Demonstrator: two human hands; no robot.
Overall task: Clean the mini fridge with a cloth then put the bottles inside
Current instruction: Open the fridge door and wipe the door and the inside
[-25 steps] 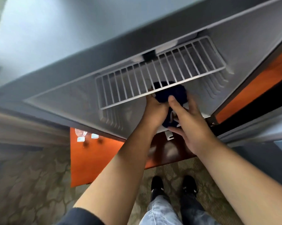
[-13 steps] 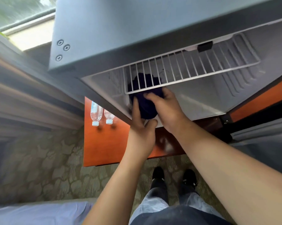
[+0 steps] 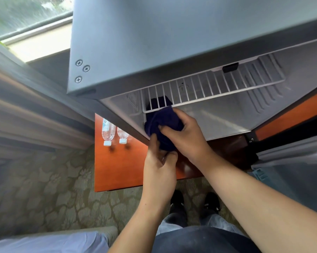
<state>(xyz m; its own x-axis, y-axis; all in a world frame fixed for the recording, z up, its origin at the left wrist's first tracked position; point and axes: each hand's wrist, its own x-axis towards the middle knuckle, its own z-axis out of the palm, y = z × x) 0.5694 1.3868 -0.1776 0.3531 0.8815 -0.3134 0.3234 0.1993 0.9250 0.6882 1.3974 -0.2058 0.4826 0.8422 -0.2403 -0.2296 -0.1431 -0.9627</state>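
Cloth (image 3: pixel 163 125) (dark blue) sits bunched at the fridge (image 3: pixel 227 121) opening's left end, under the wire shelf (image 3: pixel 217 88), clutched by both hands (image 3: pixel 186 136) (image 3: pixel 159 167); two bottles (image 3: pixel 108 131) lie on the wooden top (image 3: pixel 121 170) beside it.

cloth (image 3: pixel 163 125): now at the shelf's (image 3: pixel 208 88) left end by the left fridge (image 3: pixel 154 42) wall; 1 s ago it was mid-shelf
right hand (image 3: pixel 186 137): moved left with the cloth, now on top of it
left hand (image 3: pixel 159 168): dropped below the cloth, gripping its lower edge
bottles (image 3: pixel 108 132): more exposed than 1 s ago
view: swung left, window (image 3: pixel 32 19) now in sight
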